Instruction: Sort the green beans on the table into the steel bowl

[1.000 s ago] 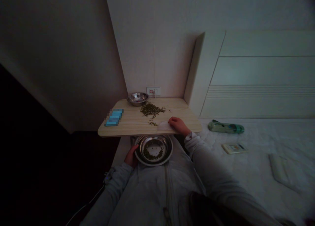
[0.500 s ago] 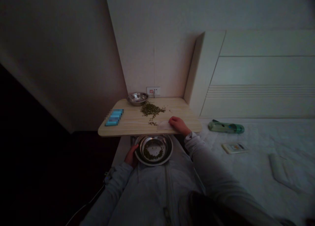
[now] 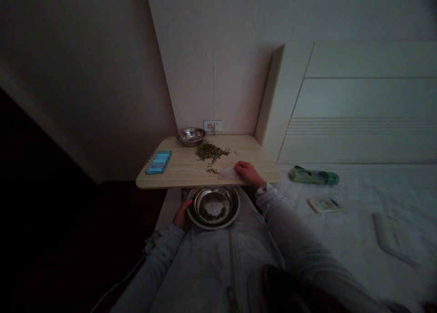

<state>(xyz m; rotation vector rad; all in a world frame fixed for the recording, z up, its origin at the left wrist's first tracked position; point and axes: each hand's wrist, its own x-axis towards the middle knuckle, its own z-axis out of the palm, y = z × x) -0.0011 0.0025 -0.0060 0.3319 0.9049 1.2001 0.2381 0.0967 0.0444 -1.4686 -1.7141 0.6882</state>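
Note:
My left hand (image 3: 182,216) grips the left rim of a stainless steel bowl (image 3: 234,209), which rests on my lap just below the table edge. Small green beans or seeds (image 3: 212,216) lie in a ring on its bottom. Above the tabletop, my right hand (image 3: 248,173) is closed on a thin translucent sheet (image 3: 228,173), which lies low against the wood. Left of the sheet is a small scatter of the same green grains (image 3: 212,171). Farther back a larger pile (image 3: 209,152) is spread out.
The light wooden tabletop (image 3: 177,176) also bears a second steel bowl (image 3: 191,136) at the back and a pixelated blue-screened phone (image 3: 159,162) at left. On the bed at right lie a green bottle (image 3: 314,175), a phone-like device (image 3: 326,205) and a pale folded item (image 3: 392,235).

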